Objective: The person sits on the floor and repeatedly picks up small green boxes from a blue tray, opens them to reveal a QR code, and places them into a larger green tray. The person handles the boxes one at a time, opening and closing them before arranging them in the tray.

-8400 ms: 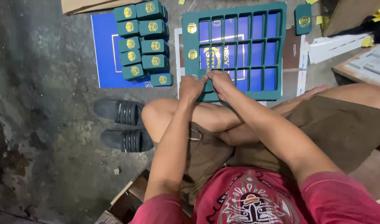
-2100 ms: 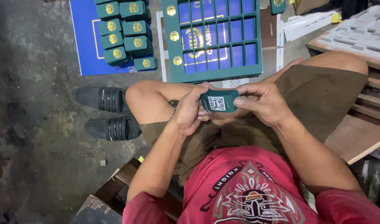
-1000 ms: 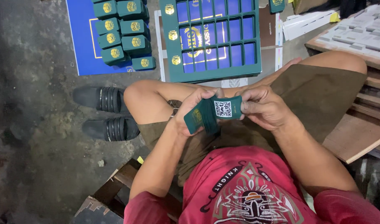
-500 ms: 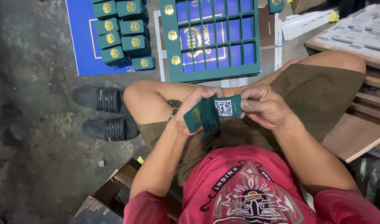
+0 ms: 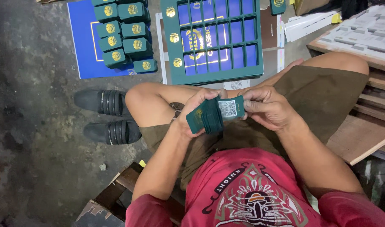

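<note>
Already, many small green boxes [image 5: 124,33] stood stacked far left on the floor. The left hand [image 5: 195,110] and right hand [image 5: 266,107] were both closed on a flat green card [image 5: 215,114], still unfolded, over the lap.

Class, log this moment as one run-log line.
left hand: holds green card stack | right hand: grips top card | green die-cut sheet: on floor
</note>
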